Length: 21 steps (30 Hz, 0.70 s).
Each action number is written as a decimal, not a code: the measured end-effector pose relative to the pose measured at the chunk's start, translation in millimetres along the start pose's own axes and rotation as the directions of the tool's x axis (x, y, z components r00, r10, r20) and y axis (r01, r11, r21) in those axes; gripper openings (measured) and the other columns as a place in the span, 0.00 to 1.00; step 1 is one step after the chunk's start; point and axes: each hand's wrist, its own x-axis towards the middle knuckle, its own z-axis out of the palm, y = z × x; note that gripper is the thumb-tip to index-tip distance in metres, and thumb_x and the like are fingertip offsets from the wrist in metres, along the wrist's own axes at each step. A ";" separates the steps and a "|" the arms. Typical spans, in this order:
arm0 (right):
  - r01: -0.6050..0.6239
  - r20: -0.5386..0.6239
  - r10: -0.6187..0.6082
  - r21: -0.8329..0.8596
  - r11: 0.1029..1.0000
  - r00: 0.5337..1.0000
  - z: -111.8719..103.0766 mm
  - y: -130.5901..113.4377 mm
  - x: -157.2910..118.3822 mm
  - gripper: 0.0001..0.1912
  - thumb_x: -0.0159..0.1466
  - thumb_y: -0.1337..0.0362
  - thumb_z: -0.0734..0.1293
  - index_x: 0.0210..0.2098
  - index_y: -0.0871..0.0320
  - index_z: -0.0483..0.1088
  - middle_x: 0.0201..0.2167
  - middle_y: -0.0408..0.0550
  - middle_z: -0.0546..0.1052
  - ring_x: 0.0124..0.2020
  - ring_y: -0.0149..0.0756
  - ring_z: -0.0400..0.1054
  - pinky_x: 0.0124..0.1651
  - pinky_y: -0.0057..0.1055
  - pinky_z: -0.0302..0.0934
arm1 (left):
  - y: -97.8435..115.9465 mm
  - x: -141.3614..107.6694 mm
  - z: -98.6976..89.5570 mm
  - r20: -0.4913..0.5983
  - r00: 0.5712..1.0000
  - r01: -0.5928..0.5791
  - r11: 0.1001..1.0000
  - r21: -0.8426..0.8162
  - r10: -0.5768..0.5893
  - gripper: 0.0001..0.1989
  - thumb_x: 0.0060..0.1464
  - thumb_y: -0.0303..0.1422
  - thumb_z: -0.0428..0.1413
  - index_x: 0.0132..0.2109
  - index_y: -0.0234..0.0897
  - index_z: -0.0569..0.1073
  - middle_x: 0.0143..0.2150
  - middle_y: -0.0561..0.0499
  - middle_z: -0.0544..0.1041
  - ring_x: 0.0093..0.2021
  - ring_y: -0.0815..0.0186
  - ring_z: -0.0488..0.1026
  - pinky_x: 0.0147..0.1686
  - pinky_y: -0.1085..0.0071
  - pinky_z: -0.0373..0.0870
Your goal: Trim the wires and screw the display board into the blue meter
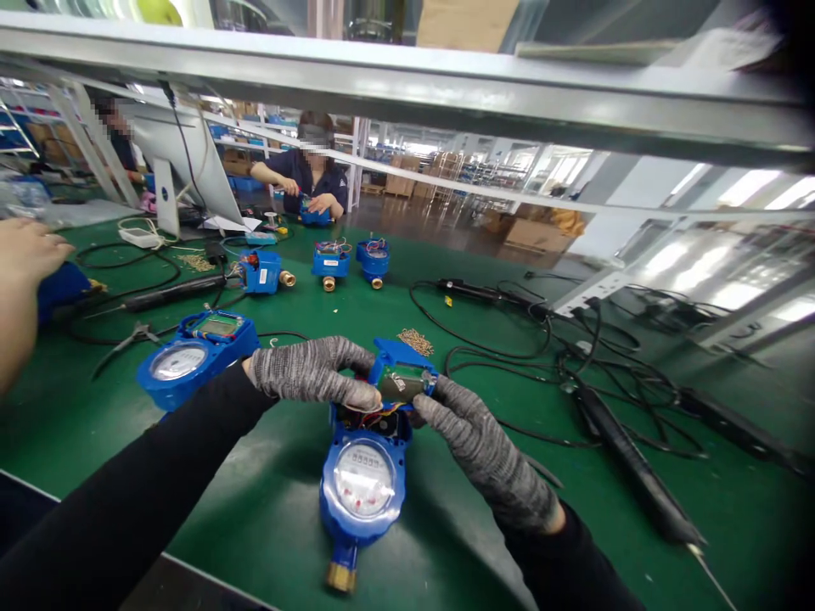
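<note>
1. When checked for grip, found left hand [311, 372] clasped on the left edge of the circuit board [402, 383] and right hand [480, 441] pinching the right edge, both in grey knit gloves.
2. Located board just above the uncovered box [408, 431] at the top of a blue water meter [364, 485], screen [405, 393] turned upward, with a blue lid [402, 350] raised at the far edge.
3. Noted coloured wires [387, 409] bunched between board and box. Judged soft and easily pulled loose; advise leaving slack and never lifting by them.
4. Judged board light and stiff, with a fragile screen. Advise hold by side edges only, without thumb pressure on the display.
5. Found meter resting on the green table [255, 509], brass end [342, 578] toward the wearer. Judged much heavier than the board and hard-bodied; advise grasp around the round casing.
6. Judged casing smooth, possibly slippery under knit fabric; likely to snag yarn on board corners.
7. Owing to blur and covering fingers, unable to tell fingertip placement behind the board, or any fastening between board and lid.
</note>
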 end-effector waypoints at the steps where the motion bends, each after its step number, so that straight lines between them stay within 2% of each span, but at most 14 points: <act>1: -0.004 0.010 0.004 0.005 1.000 1.000 -0.3 -1.0 0.1 0.15 0.72 0.61 0.64 0.58 0.51 0.72 0.52 0.45 0.77 0.53 0.39 0.70 0.59 0.35 0.63 | -3.1 0.4 0.5 -0.010 1.000 -0.002 1.000 -0.002 0.002 0.11 0.55 0.36 0.63 0.44 0.35 0.81 0.43 0.49 0.82 0.44 0.62 0.77 0.45 0.70 0.72; 4: -0.004 0.030 0.004 0.002 1.000 1.000 -1.0 -0.3 0.6 0.14 0.72 0.61 0.64 0.56 0.51 0.73 0.50 0.45 0.77 0.50 0.38 0.70 0.57 0.33 0.64 | -14.2 3.0 6.5 -0.050 0.999 -0.007 1.000 0.022 0.008 0.13 0.52 0.39 0.65 0.41 0.34 0.81 0.40 0.50 0.80 0.40 0.63 0.75 0.42 0.70 0.71; 7: -0.020 0.031 0.019 0.011 1.000 0.999 -2.6 2.0 2.0 0.14 0.72 0.60 0.64 0.55 0.51 0.74 0.47 0.45 0.77 0.48 0.38 0.70 0.53 0.33 0.64 | -23.3 3.5 14.0 -0.159 0.987 0.030 0.998 0.062 -0.020 0.16 0.50 0.43 0.66 0.32 0.32 0.78 0.31 0.52 0.75 0.33 0.66 0.71 0.34 0.72 0.67; 9: -0.051 0.038 0.050 0.027 0.998 0.998 -4.1 2.7 2.6 0.14 0.72 0.59 0.64 0.54 0.53 0.74 0.43 0.45 0.77 0.43 0.37 0.69 0.47 0.32 0.64 | -26.5 2.5 17.2 -0.229 0.973 0.046 0.997 0.057 -0.032 0.18 0.51 0.45 0.64 0.29 0.32 0.76 0.26 0.54 0.71 0.30 0.68 0.67 0.30 0.73 0.64; 12: -0.094 0.063 0.091 0.052 0.994 0.994 -5.8 2.8 1.1 0.13 0.72 0.57 0.64 0.49 0.56 0.75 0.37 0.45 0.75 0.36 0.35 0.66 0.40 0.30 0.61 | -27.9 1.2 19.1 -0.179 0.982 0.049 0.998 -0.049 -0.057 0.17 0.54 0.44 0.61 0.33 0.31 0.77 0.26 0.54 0.72 0.29 0.68 0.66 0.30 0.73 0.63; 15: -0.129 0.061 0.125 0.081 0.988 0.990 -6.3 4.1 -1.8 0.13 0.71 0.56 0.64 0.42 0.59 0.75 0.33 0.44 0.72 0.33 0.34 0.62 0.36 0.30 0.57 | -30.0 3.3 22.4 -0.112 0.991 0.049 0.980 -0.191 -0.071 0.18 0.51 0.44 0.65 0.33 0.30 0.78 0.25 0.55 0.71 0.27 0.70 0.64 0.28 0.74 0.61; 18: -0.137 0.056 0.132 0.100 0.986 0.990 -5.8 7.4 -2.8 0.15 0.71 0.54 0.65 0.37 0.60 0.73 0.31 0.43 0.70 0.32 0.33 0.61 0.35 0.30 0.55 | -36.2 8.8 30.8 -0.156 0.986 0.008 0.960 -0.280 -0.053 0.22 0.50 0.49 0.64 0.33 0.31 0.78 0.24 0.54 0.71 0.26 0.70 0.65 0.27 0.74 0.62; 21: -0.133 0.061 0.127 0.106 0.985 0.990 -5.6 10.5 -1.4 0.15 0.71 0.54 0.64 0.37 0.60 0.73 0.30 0.43 0.70 0.31 0.32 0.60 0.34 0.30 0.55 | -43.7 12.6 40.2 -0.226 0.973 -0.036 0.944 -0.328 -0.041 0.25 0.50 0.52 0.63 0.35 0.30 0.79 0.27 0.51 0.75 0.28 0.68 0.69 0.30 0.72 0.66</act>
